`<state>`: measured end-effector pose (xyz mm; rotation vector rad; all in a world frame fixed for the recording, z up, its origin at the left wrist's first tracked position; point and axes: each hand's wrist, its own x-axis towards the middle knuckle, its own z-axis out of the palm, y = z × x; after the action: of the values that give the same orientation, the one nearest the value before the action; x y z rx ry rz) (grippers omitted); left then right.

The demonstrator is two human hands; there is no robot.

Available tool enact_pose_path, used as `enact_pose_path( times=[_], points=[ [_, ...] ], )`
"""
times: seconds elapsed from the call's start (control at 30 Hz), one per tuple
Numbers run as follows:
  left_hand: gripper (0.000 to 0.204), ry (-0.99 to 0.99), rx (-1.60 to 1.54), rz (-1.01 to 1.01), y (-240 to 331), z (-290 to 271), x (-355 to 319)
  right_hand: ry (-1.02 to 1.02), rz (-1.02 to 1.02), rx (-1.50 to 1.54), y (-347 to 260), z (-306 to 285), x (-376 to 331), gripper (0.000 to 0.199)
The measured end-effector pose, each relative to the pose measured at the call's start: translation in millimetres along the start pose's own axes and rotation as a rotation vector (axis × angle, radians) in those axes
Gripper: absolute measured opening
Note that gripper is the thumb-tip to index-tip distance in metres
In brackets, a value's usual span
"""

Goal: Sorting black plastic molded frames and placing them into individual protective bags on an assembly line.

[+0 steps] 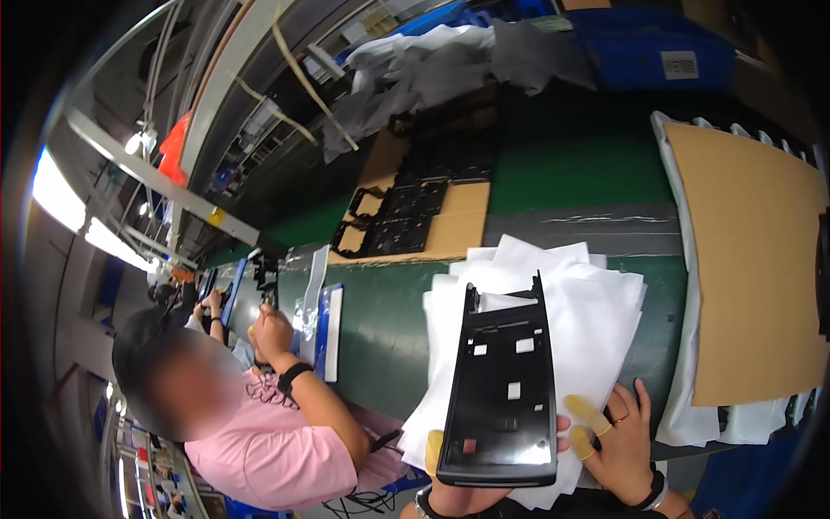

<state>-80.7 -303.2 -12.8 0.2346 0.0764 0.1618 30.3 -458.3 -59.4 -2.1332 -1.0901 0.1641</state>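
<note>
A long black plastic housing panel with several square cutouts is tilted up in front of me. My left hand is closed around its near end from beneath, with the thumb at the left edge and fingertips showing at the right edge. To the right of the panel, my right hand has its fingers apart and holds nothing. Its yellow finger cots are over the edge of a stack of white foam sheets; whether they touch is unclear. The stack lies beneath the panel.
Black molded frames lie on cardboard across the green table. On the right stands a pile topped by a cardboard sheet. A blue bin sits at the back. A co-worker in pink works close on the left.
</note>
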Motion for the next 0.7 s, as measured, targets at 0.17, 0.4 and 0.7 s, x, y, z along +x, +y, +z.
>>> enact_pose_path(
  times=[0.17,0.4,0.7],
  points=[
    [0.090,-0.133,-0.103,0.077,1,20,23,0.049,0.047,-0.045,1,4,-1,0.035],
    [0.076,-0.251,0.046,-0.001,2,35,34,0.020,0.006,-0.057,4,4,-3,0.039],
    [0.090,0.072,0.278,0.000,1,40,29,0.014,0.000,-0.048,6,5,-3,0.042]
  ],
)
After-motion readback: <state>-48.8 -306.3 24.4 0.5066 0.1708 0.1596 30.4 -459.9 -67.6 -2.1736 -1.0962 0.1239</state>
